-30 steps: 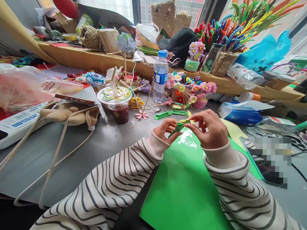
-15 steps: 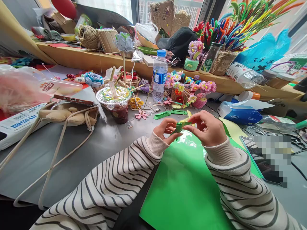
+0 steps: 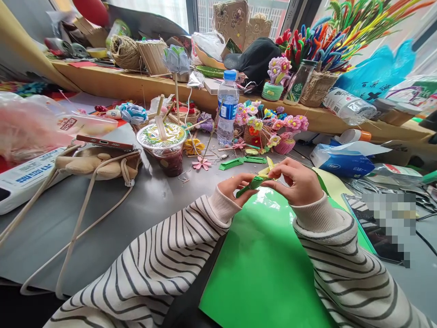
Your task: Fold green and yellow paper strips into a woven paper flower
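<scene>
1. My left hand [image 3: 234, 186] and right hand [image 3: 296, 182] each pinch one end of a folded green paper strip [image 3: 250, 184], both grips clamped on it.
2. The strip is held just above the far edge of a green paper sheet [image 3: 269, 264] on the desk [image 3: 102, 228].
3. A lidded drink cup [image 3: 165, 148] stands well apart, toward the desk's far side.

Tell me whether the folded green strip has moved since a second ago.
Yes. The folded green strip, pinched by both hands, now lies flatter against the green sheet, its lower end reaching further left.
</scene>
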The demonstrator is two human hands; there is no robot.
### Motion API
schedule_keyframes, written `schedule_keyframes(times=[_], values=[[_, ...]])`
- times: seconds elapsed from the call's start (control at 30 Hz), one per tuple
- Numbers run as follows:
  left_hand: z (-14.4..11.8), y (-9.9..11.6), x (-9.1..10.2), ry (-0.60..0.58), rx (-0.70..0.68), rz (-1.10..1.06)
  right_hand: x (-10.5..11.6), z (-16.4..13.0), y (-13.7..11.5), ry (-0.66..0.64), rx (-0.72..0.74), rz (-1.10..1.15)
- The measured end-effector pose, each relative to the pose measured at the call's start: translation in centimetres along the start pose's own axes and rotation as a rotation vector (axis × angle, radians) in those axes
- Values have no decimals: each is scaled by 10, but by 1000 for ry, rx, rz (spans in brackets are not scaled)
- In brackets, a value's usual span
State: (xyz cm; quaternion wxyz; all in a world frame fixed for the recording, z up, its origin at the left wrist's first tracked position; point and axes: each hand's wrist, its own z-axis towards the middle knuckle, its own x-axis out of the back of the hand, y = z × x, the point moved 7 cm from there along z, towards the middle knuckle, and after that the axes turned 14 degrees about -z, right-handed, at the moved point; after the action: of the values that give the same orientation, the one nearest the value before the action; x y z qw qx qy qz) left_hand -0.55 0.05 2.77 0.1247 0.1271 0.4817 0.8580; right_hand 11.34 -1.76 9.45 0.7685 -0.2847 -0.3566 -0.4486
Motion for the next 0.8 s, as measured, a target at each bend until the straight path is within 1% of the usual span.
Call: schedule_keyframes(times=[0.37,0.43,0.57,0.63,0.7,0.8], values=[[-1,-2,0,16,6,31,1,-5,-4,87,-44,-173],[-1,-2,0,21,13,24,0,-4,-1,82,-24,-123],[0,-4,0,36,47,-47,-7,0,6,-13,47,95],[0,-6,0,41,70,-72,-7,0,9,-11,40,122],[0,-7,1,50,87,-73,-6,-1,8,38,13,61],[0,-7,3,75,101,-66,-4,-3,0,100,-10,-59]])
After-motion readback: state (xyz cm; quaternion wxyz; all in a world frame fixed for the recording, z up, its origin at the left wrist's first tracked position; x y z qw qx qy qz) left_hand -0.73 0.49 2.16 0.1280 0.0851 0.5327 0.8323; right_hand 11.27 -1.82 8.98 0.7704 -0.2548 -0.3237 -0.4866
